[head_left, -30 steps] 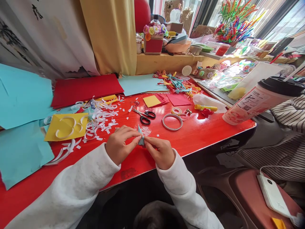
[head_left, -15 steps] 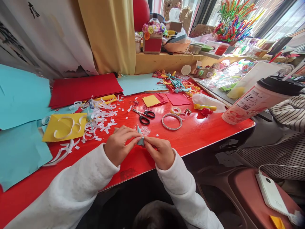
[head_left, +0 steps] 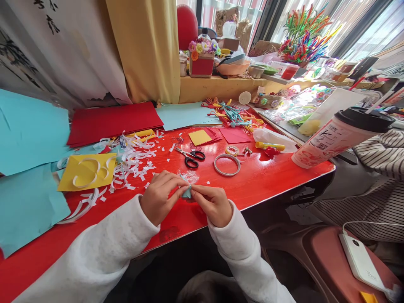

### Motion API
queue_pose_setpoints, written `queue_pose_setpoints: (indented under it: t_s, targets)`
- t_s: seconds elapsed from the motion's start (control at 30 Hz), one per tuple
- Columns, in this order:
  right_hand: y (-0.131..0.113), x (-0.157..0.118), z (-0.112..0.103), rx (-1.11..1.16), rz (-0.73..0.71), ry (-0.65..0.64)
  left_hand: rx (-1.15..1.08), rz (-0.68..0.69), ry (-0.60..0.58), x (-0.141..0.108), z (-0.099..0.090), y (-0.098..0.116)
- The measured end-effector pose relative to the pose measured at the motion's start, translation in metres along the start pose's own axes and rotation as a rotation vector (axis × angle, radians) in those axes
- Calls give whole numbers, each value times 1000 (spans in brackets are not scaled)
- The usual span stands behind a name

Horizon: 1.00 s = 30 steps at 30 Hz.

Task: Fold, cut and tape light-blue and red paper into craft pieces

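A small folded piece of light blue paper is pinched between both hands above the red table. My left hand grips it from the left with thumb and forefinger. From the right, my right hand pinches it the same way, and the fingertips of both hands nearly meet. The fingers partly hide the paper's shape. Just beyond lie black-handled scissors with the blades apart. A roll of tape lies flat to their right, with a smaller tape roll behind it.
White paper scraps and a yellow sheet lie left, near large blue sheets. Red sheets lie behind. A yellow glue stick and a lidded drink cup stand right. A person in a striped sleeve sits beyond.
The blue paper has turned between my fingertips and its upper point shows less. Both hands stay close together in a pinch. The whole view has shifted slightly.
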State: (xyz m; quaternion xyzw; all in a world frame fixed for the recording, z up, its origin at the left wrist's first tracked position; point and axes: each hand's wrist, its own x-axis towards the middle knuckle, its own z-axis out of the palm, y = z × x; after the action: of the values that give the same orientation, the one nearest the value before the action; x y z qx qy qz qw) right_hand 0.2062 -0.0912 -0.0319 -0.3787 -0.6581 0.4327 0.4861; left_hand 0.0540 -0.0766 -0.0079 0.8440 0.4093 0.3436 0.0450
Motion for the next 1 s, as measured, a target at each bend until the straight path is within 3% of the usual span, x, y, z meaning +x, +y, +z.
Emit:
queue_pose_setpoints:
  t_s: [0.1, 0.4, 0.67, 1.0]
  targets:
    - [0, 0, -1, 73, 16, -5, 3, 2, 2, 0, 0, 1]
    - [1, 1, 2, -77, 47, 28, 87, 27, 62, 0, 3, 5]
    - [1, 1, 1, -180, 1, 43, 70, 43, 12, 0, 1, 2]
    - [-5, 2, 0, -286, -33, 37, 133, 73, 58, -2, 2, 2]
